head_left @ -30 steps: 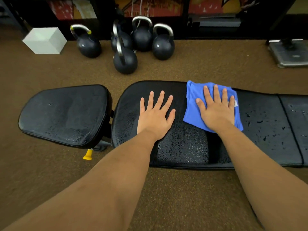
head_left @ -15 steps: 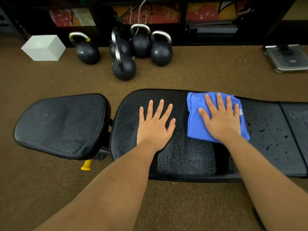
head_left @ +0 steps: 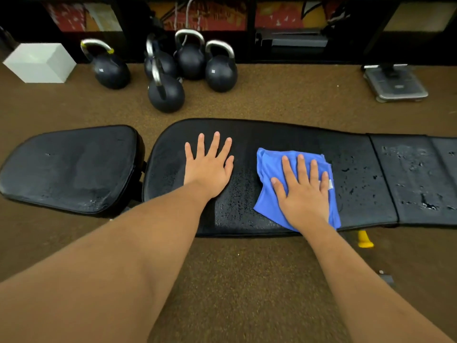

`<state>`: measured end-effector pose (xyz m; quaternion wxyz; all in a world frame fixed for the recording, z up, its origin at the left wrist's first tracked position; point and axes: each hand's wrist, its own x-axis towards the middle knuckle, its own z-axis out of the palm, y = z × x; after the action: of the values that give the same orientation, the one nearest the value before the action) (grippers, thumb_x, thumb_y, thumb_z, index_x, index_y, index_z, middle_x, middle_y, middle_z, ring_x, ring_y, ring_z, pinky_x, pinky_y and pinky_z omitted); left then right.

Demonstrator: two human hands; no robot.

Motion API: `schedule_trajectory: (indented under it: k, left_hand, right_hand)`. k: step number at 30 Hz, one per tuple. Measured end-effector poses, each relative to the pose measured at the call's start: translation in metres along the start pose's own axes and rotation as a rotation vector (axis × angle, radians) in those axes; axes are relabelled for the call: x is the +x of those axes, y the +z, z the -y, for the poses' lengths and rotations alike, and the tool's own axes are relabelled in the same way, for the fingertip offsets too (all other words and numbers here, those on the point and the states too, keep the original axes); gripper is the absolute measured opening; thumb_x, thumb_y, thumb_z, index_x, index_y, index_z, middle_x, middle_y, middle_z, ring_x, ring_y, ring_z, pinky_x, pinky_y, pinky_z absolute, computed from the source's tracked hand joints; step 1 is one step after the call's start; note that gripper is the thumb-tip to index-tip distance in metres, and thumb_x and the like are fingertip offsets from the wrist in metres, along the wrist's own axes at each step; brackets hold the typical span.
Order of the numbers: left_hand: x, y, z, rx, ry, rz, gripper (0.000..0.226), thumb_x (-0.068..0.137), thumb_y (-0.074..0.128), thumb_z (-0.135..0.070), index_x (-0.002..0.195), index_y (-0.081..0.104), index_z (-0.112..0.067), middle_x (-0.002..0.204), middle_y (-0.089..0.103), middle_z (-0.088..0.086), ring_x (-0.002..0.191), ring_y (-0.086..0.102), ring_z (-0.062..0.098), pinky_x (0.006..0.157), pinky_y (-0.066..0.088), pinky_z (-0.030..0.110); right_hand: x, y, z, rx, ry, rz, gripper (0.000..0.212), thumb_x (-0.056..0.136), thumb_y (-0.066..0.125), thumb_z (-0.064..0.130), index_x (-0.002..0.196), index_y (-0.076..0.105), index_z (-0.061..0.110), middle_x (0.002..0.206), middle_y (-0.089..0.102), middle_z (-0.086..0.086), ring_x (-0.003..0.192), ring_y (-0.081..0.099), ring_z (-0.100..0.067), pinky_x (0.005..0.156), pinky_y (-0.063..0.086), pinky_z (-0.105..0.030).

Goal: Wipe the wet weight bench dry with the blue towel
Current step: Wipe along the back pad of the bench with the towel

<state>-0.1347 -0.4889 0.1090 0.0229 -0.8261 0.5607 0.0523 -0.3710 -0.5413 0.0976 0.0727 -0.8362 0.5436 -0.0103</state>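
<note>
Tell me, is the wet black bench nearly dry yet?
Not nearly. Done: the far strip of the long black padded bench looks matte, without beads. In hand: the right hand presses the crumpled blue cloth towel flat on the pad, while the left hand rests flat beside it. Left: droplets between the hands, right of the towel, and on the separate black seat pad.
</note>
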Motion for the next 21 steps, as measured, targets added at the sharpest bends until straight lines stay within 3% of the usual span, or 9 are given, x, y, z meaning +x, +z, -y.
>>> schedule_trajectory:
  k: [6,12,18,21]
  left_hand:
    - [0.019,-0.007,-0.060,-0.228,-0.116,0.001,0.054,0.105,0.024,-0.032,0.157,0.018,-0.020,0.166,0.008,0.000,0.152,-0.003,0.036,0.119,-0.002,0.062]
    - [0.033,0.010,-0.096,-0.199,-0.074,-0.080,0.052,0.108,0.018,-0.031,0.158,0.017,-0.018,0.166,0.012,-0.003,0.153,0.000,0.029,0.124,0.003,0.047]
    - [0.030,0.007,-0.099,-0.193,-0.085,-0.087,0.052,0.108,0.016,-0.035,0.158,0.016,-0.023,0.166,0.011,-0.007,0.153,-0.002,0.024,0.124,0.002,0.045]
    - [0.029,0.006,-0.100,-0.165,-0.107,-0.090,0.053,0.107,0.014,-0.039,0.159,0.014,-0.026,0.166,0.010,-0.009,0.153,-0.003,0.022,0.124,0.003,0.045]
  right_hand:
    - [0.034,-0.002,-0.008,-0.005,-0.003,0.034,0.066,0.095,0.010,0.068,0.155,0.002,0.041,0.165,-0.001,0.001,0.151,-0.006,-0.030,0.120,-0.004,-0.054]
    - [0.107,-0.007,-0.019,0.048,0.005,0.081,0.067,0.095,0.008,0.068,0.155,0.000,0.038,0.165,-0.007,0.000,0.150,-0.011,-0.029,0.119,-0.009,-0.053]
    - [0.002,-0.003,-0.027,0.046,0.022,-0.040,0.064,0.100,0.014,0.058,0.157,0.009,0.030,0.165,0.008,-0.005,0.151,0.002,-0.032,0.121,0.001,-0.053]
    - [-0.028,-0.001,-0.035,0.028,-0.002,-0.002,0.066,0.099,0.015,0.059,0.157,0.010,0.029,0.164,0.010,-0.006,0.151,0.002,-0.031,0.121,0.001,-0.052]
